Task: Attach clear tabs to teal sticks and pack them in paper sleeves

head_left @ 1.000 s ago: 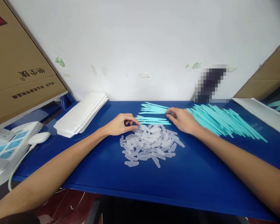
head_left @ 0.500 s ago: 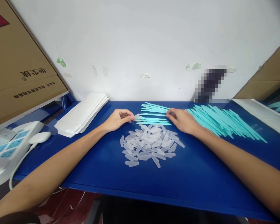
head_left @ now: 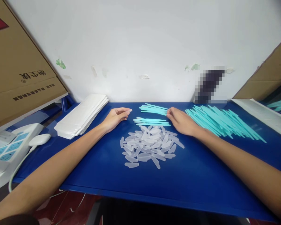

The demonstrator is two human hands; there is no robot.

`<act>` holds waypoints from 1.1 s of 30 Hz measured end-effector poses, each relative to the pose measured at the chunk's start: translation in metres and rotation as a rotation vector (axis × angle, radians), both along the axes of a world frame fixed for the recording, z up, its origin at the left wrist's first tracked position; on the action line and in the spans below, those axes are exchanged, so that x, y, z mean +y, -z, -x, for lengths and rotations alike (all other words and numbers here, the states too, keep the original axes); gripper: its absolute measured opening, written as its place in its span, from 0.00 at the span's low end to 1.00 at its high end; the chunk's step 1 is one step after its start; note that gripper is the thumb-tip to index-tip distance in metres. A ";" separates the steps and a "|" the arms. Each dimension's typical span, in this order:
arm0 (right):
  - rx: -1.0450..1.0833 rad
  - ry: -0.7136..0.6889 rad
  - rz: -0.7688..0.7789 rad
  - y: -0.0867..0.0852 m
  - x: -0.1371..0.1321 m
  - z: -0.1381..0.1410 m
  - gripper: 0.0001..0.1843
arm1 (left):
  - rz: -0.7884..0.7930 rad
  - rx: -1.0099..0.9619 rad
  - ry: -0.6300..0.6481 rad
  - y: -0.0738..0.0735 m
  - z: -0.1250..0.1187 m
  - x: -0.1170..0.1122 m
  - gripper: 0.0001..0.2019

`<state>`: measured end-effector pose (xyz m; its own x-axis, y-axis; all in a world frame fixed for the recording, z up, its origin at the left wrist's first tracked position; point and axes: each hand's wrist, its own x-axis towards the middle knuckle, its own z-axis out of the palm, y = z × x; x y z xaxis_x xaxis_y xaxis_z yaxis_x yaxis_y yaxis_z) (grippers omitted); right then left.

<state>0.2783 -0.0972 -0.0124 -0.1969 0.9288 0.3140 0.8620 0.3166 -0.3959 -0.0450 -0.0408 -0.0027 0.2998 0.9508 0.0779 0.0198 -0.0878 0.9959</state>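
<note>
My right hand [head_left: 180, 120] is closed, its thumb and fingers pinched at the right ends of a fanned bunch of slim turquoise eyebrow razors [head_left: 153, 108]. Left of them, my left hand [head_left: 115, 119] is closed in a pinch, with a small translucent blade cover [head_left: 130, 110] apparently showing at its fingertips. A gap separates it from the razors. A second row of turquoise razors [head_left: 152, 121] lies just below the bunch, with pale covers at the left ends. Nearer to me is a loose heap of translucent blade covers [head_left: 150, 143].
A big pile of turquoise razors [head_left: 224, 122] lies beyond my right forearm on the blue table [head_left: 159, 193]. White flat packets [head_left: 81, 115] are stacked at the left. A power strip [head_left: 14, 150] with a white plug stands at the left edge. Cardboard [head_left: 21, 56] leans there.
My left hand has drawn back left from the razor ends. The single razor that spanned the gap between my hands now lies with the upper bunch at my right fingers.
</note>
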 end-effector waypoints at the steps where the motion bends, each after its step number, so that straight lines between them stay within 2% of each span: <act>1: 0.074 -0.010 -0.017 -0.001 -0.001 0.002 0.09 | 0.002 -0.012 0.002 0.000 0.000 -0.001 0.18; 4: 0.256 -0.022 -0.053 -0.002 -0.001 0.008 0.08 | -0.015 -0.044 0.006 -0.001 -0.001 -0.002 0.17; 6: 0.283 -0.038 -0.049 -0.004 -0.002 0.010 0.09 | -0.065 -0.045 -0.017 0.000 -0.002 -0.002 0.16; 9: 0.242 -0.082 -0.024 -0.005 -0.004 0.011 0.10 | -0.116 -0.028 -0.039 0.001 -0.002 -0.002 0.16; 16: 0.124 -0.203 0.034 -0.003 -0.002 0.005 0.09 | -0.117 0.023 -0.025 0.001 0.000 -0.004 0.18; 21: 0.050 -0.217 0.051 -0.003 0.000 0.001 0.10 | -0.153 0.119 0.021 0.001 -0.001 -0.005 0.23; 27: 0.052 -0.212 0.055 -0.002 0.000 0.000 0.10 | -0.221 0.210 0.014 -0.001 -0.005 -0.009 0.16; 33: 0.056 -0.212 0.050 0.000 0.000 0.000 0.10 | -0.241 0.238 0.003 -0.001 -0.004 -0.008 0.15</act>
